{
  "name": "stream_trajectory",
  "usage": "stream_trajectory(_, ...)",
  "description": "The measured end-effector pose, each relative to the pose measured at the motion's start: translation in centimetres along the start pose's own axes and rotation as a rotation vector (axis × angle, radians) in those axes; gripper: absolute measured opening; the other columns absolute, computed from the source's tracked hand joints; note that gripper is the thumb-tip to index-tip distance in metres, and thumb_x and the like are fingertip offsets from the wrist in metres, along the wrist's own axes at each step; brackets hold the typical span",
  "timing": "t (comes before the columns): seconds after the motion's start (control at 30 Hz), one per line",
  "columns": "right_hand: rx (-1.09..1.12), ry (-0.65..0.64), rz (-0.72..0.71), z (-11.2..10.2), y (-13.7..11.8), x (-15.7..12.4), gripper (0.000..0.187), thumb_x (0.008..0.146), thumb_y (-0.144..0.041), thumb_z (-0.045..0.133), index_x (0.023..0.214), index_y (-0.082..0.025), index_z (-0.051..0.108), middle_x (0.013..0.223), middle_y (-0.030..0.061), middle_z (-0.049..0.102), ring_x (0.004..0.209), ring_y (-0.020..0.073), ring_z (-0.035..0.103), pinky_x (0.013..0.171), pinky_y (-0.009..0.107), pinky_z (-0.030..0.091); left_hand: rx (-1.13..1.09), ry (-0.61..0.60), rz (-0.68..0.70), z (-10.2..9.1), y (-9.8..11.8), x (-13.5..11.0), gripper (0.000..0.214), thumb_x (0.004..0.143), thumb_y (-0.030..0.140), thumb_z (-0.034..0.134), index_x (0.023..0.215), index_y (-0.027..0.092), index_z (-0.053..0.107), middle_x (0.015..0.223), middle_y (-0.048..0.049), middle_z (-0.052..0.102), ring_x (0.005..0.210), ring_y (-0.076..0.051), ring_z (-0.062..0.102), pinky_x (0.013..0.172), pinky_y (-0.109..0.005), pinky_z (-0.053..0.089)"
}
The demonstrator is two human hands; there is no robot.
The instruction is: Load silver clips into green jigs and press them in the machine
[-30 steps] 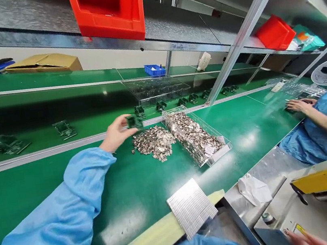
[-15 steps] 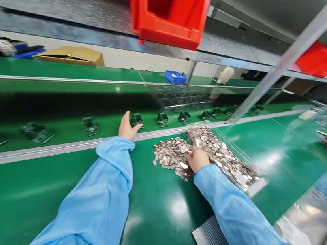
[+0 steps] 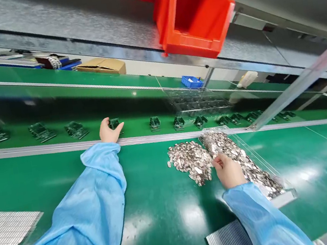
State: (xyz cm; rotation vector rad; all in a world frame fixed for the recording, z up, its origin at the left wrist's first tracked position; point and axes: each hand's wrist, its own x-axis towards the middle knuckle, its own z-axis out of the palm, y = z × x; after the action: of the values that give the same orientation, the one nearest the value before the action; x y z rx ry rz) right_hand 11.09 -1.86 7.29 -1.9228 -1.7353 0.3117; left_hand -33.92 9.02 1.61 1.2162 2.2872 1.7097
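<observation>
My left hand (image 3: 109,131) is over the rail of the green line, thumb and fingers spread on either side of a small dark green assembly (image 3: 114,124); I cannot tell if they touch it. More such assemblies (image 3: 154,123) sit in a row to both sides. My right hand (image 3: 229,170) is closed in a pinch, a small shiny metal piece (image 3: 210,164) at its fingertips. It is between a loose pile of flat silvery metal pieces (image 3: 189,159) and a long clear tray (image 3: 285,198) heaped with the same pieces.
An orange-red bin (image 3: 197,41) hangs from the metal shelf above. A ridged grey sheet (image 3: 230,241) lies by my right forearm, a striped panel (image 3: 9,233) at far left. A slanted metal post (image 3: 298,81) stands at right. Behind are a cardboard box (image 3: 102,66) and blue basket (image 3: 192,81).
My left hand has gone left from one assembly to the neighbouring one. My right hand has drawn back from the pile, pinching a piece. The view has swung left.
</observation>
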Motion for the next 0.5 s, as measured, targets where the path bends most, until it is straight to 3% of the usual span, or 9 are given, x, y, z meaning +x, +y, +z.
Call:
stream_trajectory(0.07,0.126,0.014,0.014,-1.3,0.4,-2.0,0.011,0.076,-0.032,0.057,0.073,-0.021,0.059,0.066,0.0042,0.065,0.064,0.0205,0.062,0.067,0.033,0.049,-0.018,0.02,0.002,-0.1,0.8,-1.6,0.077,0.068,0.046,0.074,0.132,0.013,0.045,0.132,-0.0164,0.054,0.12,-0.029,0.055,0.104,-0.041,0.044)
stream_trajectory(0.17,0.296,-0.02,0.042,-2.6,0.9,-5.1,0.03,0.076,-0.046,0.056,0.084,-0.019,0.064,0.07,0.0062,0.069,0.064,0.0202,0.065,0.063,0.032,0.054,-0.06,-0.023,0.043,-1.5,2.5,-6.1,0.077,0.067,0.048,0.074,0.131,0.015,0.047,0.132,-0.0159,0.051,0.117,-0.029,0.056,0.099,-0.04,0.048)
stream_trajectory(0.27,0.522,-0.045,0.097,-3.2,0.9,-7.7,0.045,0.068,-0.059,0.065,0.083,-0.017,0.068,0.072,0.0083,0.071,0.065,0.0215,0.066,0.06,0.034,0.056,-0.109,-0.213,0.13,-4.1,4.3,-12.3,0.069,0.065,0.049,0.076,0.124,0.02,0.054,0.124,-0.011,0.055,0.109,-0.027,0.06,0.096,-0.039,0.051)
stream_trajectory(0.37,0.723,-0.066,0.163,-3.8,0.4,-9.9,0.048,0.057,-0.059,0.076,0.078,-0.017,0.072,0.068,0.0075,0.07,0.061,0.0207,0.064,0.058,0.034,0.055,-0.12,-0.402,0.125,-7.1,5.3,-18.0,0.064,0.065,0.05,0.076,0.119,0.022,0.056,0.119,-0.0083,0.057,0.102,-0.026,0.063,0.094,-0.041,0.052)
stream_trajectory(0.5,0.652,-0.076,0.162,-5.2,-0.1,-12.8,0.04,0.063,-0.056,0.075,0.076,-0.019,0.074,0.069,0.0065,0.07,0.06,0.0192,0.062,0.056,0.03,0.053,-0.082,-0.551,0.131,-10.5,5.1,-22.1,0.08,0.064,0.051,0.077,0.132,0.024,0.044,0.13,-0.0112,0.054,0.118,-0.03,0.057,0.103,-0.047,0.045)
